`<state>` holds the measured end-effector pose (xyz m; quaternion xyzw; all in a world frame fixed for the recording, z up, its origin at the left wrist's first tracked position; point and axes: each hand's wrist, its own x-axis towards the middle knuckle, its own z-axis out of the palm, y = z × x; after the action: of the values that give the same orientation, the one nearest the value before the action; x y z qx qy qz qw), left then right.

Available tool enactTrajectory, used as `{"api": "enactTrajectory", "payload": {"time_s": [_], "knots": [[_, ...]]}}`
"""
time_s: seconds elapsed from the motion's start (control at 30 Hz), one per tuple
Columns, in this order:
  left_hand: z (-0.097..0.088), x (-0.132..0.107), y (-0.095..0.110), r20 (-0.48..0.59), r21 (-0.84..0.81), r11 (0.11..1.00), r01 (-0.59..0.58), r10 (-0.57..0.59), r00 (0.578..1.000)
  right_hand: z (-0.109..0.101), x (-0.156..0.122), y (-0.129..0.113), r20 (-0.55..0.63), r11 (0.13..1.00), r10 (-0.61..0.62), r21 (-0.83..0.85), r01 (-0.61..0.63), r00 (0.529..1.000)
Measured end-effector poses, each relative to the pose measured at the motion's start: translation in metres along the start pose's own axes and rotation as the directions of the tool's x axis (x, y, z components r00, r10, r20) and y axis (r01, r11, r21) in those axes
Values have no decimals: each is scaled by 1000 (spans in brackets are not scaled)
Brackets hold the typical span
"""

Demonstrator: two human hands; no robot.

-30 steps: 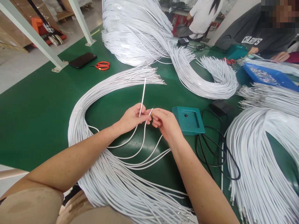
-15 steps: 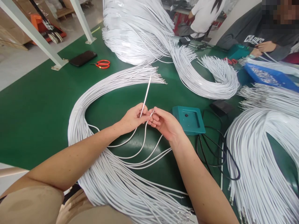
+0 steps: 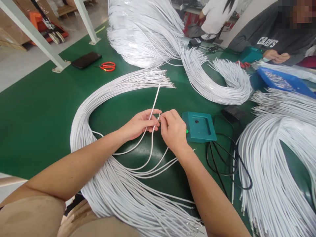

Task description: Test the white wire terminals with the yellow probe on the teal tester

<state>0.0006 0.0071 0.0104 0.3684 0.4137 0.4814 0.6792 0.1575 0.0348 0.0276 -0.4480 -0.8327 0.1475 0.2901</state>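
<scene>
At mid-frame the left hand (image 3: 138,125) is closed round a white cable (image 3: 155,97) that sticks up past its fingers; the right hand (image 3: 172,130), touching it, pinches a cable tip (image 3: 158,117) between thumb and forefinger; whether it is the same cable I cannot tell. Loose cables sag below the hands onto the green table (image 3: 37,125); a big bundle (image 3: 79,118) curves away left. A teal box (image 3: 201,126) sits just right of the right hand; scissors (image 3: 108,66) and a phone (image 3: 86,60) lie upper left; a co-worker's hands (image 3: 276,56) rest upper right.
</scene>
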Motion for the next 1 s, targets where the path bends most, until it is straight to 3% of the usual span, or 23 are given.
{"api": "enactTrajectory", "payload": {"time_s": [0.1,0.27,0.43,0.8,1.0], "knots": [[-2,2,1,-50,-40,995,96,-98,994,-1,1,6,95,938,-166,-292,187,982],[-6,8,-5,-167,251,967,47,-5,986,-12,8,23,165,885,-79,-442,146,983],[-7,11,-11,-164,417,908,31,41,986,-17,11,32,279,888,-36,-431,158,960],[-8,14,-16,-197,489,872,28,79,977,-14,11,35,242,867,-117,-449,218,963],[-10,17,-22,-179,483,874,51,41,983,-19,12,33,235,882,-69,-440,170,969]]}}
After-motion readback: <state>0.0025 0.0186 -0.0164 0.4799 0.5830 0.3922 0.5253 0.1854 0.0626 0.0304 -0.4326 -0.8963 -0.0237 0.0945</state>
